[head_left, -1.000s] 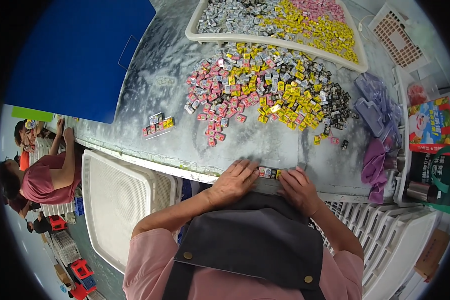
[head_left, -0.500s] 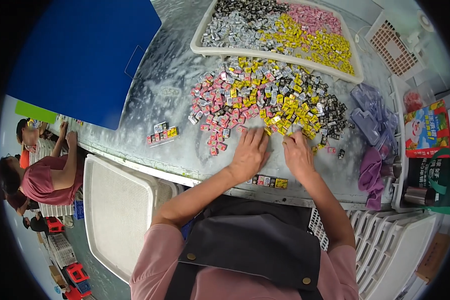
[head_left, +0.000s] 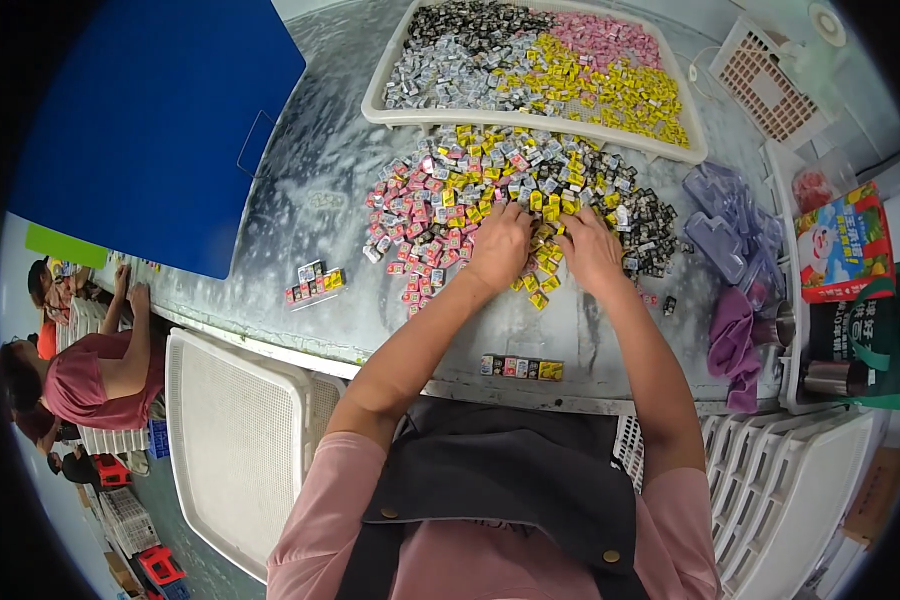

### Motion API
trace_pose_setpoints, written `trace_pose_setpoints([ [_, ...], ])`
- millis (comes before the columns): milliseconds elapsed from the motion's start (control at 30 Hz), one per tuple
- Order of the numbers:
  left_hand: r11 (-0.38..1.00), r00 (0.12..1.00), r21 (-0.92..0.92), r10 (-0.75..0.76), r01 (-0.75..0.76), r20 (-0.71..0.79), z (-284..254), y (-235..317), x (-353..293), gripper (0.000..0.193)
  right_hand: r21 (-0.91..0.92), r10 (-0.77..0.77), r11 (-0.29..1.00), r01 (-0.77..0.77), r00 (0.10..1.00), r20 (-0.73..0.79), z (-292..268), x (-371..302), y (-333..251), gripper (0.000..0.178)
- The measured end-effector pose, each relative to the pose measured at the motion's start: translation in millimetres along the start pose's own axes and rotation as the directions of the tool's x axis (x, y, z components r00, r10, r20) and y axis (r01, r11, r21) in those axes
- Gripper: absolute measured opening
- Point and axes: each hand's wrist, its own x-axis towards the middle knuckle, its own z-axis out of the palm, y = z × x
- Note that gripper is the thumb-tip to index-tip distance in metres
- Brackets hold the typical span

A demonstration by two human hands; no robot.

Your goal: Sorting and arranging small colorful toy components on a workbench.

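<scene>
Though loose, blocks [head_left: 537, 201] around both hands [head_left: 503, 248] [head_left: 592, 252]

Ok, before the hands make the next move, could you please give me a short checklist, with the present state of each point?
1. Left hand and right hand both at the pile of small pieces: ok.
2. Firm hold on a piece: cannot tell, the fingertips are partly hidden among the pieces.
3. Short row of pieces straight and uncovered: ok.
4. Small cluster at the left apart from the pile: ok.
5. No stray pieces beside the pile: not ok, a black piece lies apart at its right.
6. Purple cloth away from both hands: ok.
</scene>
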Motion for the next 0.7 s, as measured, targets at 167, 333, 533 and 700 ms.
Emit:
trace_pose_setpoints([
  [167,1.0,0.998,0.023,0.017,-0.016,-0.061,7,1,12,0.011,-0.192,-0.006,0.981,0.024,0.995,0.097,8,7,3,0.027],
  [333,0.957,0.983,-0.242,-0.176,0.159,-0.049,-9,9,8,0.014,-0.015,-0.122,0.993,0.121,0.992,-0.045,-4,-7,-4,0.018],
  [533,0.943,0.985,-0.286,-0.148,0.169,0.094,-59,23,-71,0.027,0.207,-0.027,0.978,0.018,0.999,0.041,-9,-74,-19,0.027],
  [700,0.952,0.963,-0.245,-0.121,0.181,0.241,-59,26,-107,0.047,0.024,-0.168,0.985,0.169,0.985,-0.026,-8,-104,-29,0.034],
])
